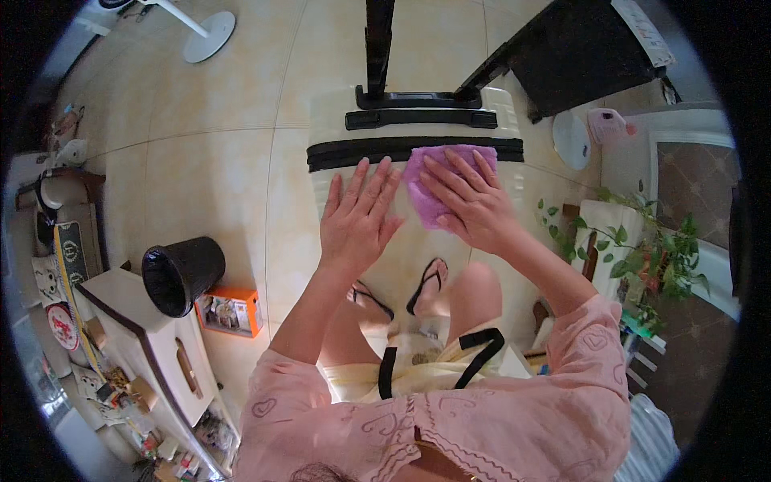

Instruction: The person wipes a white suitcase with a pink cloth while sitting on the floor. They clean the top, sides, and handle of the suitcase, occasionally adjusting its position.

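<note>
A cream suitcase (pixel 325 108) stands upright in front of me, with a black zipper band (pixel 337 153) running across its top. Its black carry handle (pixel 422 120) lies flat, and the black telescopic handle (pixel 378 56) is pulled up. With fingers stretched out flat, my left hand (pixel 357 213) rests on the near edge of the suitcase by the zipper. My right hand (pixel 474 201) is spread over a purple cloth (pixel 426 201) and presses it against the suitcase near the zipper's right part; the fingers are not wrapped round it.
A black waste bin (pixel 181 273) and an orange-framed box (pixel 231 312) stand on the tiled floor to the left, beside a white cabinet (pixel 148 329). Potted vines (pixel 666 249), a pink jug (pixel 608 126) and a black box-shaped thing (pixel 586 60) are on the right. A white stand base (pixel 210 38) is far left.
</note>
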`<state>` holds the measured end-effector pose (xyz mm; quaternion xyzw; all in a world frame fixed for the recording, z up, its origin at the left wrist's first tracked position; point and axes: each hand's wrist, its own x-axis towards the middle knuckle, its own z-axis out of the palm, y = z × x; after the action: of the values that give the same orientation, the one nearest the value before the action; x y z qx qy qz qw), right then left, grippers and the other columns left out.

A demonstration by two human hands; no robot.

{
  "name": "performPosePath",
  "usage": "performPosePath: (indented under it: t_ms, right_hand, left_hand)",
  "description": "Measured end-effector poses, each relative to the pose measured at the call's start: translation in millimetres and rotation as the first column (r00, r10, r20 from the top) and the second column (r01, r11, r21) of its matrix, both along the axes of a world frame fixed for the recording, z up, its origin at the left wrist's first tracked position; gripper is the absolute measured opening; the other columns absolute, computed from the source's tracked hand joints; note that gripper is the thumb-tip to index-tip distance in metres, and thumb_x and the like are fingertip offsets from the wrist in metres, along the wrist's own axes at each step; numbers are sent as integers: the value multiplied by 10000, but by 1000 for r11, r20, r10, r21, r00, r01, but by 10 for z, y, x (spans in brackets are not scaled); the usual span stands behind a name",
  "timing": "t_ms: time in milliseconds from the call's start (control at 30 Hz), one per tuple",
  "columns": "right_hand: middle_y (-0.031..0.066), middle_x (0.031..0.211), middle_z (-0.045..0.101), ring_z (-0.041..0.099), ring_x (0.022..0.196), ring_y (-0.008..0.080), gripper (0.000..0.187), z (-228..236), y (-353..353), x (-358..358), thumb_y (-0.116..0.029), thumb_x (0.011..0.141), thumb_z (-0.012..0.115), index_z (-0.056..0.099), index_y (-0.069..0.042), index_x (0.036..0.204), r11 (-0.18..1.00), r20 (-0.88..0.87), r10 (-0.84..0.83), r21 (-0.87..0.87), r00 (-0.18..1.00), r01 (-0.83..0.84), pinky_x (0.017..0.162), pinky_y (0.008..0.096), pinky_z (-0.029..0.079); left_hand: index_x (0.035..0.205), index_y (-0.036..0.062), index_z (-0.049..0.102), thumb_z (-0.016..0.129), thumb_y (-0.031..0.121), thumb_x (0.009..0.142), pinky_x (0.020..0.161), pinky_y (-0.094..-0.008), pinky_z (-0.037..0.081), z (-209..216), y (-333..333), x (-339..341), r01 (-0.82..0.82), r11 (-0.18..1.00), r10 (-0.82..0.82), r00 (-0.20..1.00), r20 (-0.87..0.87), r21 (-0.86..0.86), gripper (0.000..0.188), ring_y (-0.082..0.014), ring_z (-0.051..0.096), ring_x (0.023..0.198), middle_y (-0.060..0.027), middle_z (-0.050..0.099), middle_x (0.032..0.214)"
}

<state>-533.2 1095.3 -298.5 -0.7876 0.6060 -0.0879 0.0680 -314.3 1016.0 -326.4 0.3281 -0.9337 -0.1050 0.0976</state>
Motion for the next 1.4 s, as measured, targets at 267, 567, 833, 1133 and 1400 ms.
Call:
performPosePath:
  t_ms: [267,567,833,1133,1400]
  right_hand:
    - [53,1424,383,284,1352,265,553,-102,314,218,-349,854,526,428,-151,1361,981,-71,42,-188,997,-54,1118,441,175]
    - [64,1432,370,287,1348,272,507,-280,1112,185,-309,894,494,411,-158,1370,955,-28,4,-296,1000,-12,1116,435,196]
    - [49,1450,344,289,1347,292,481,-260,1073,1063,-321,919,421,399,-167,1374,979,-237,78,-163,968,-119,1101,451,216]
    - [62,1393,427,351,1312,273,440,-232,1368,559,-303,899,477,482,-161,1315,965,30,35,-261,999,-27,1082,429,264]
    - [70,1417,394,340,1317,285,455,-459,1516,542,-243,913,459,428,-142,1355,959,-87,-4,-283,996,-21,1095,420,249]
  left_hand:
    - [1356,142,421,613,538,741,1071,-501,239,-21,329,216,-24,972,8,998,-70,-234,756,-245,310,1339,-34,339,1454]
    - [1376,166,387,598,617,718,1077,-530,215,-122,910,627,-41,959,8,993,-120,-279,825,-271,302,1342,-42,313,1467]
    - [1416,75,276,668,522,703,1065,-537,234,-140,1278,727,-39,972,15,995,-103,-232,928,-293,294,1344,-104,279,1476]
    - [1440,39,186,617,600,725,1127,-451,133,-136,1256,801,-75,989,61,992,-112,-124,1005,-271,166,1395,-145,179,1504]
    - [1367,128,406,497,296,902,1071,-485,258,-364,1003,645,-42,961,5,990,-138,-273,503,-292,306,1338,-111,295,1468]
